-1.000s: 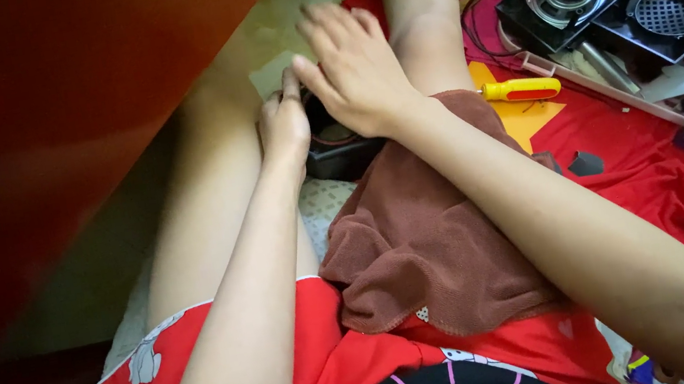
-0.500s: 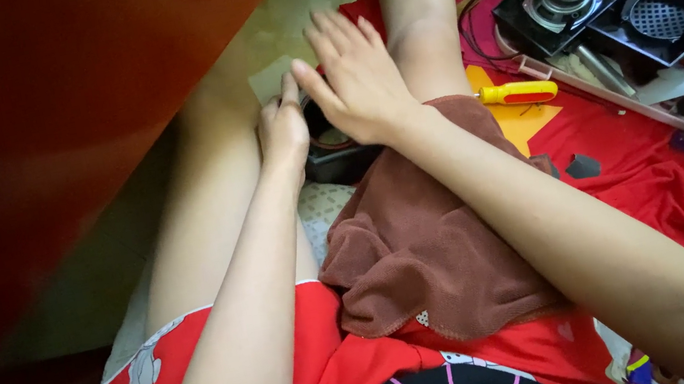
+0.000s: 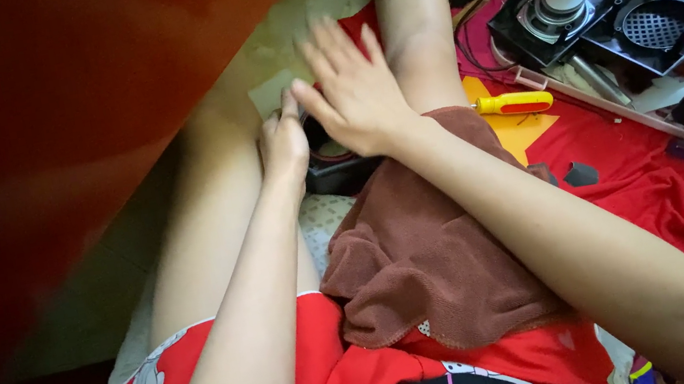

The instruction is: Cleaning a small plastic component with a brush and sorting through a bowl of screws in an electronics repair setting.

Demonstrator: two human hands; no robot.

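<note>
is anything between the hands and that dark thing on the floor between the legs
Nothing visible. The left hand touches the dark object at its left edge and the right hand lies over its top. The brown towel sits just beside it, nearer the body, not under either hand.

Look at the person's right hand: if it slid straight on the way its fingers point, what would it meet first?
The right hand points up and left in the picture, over a dark object. Going straight on, it would probably pass over the red cloth's edge and meet the pale tiled floor; depth is unclear.
</note>
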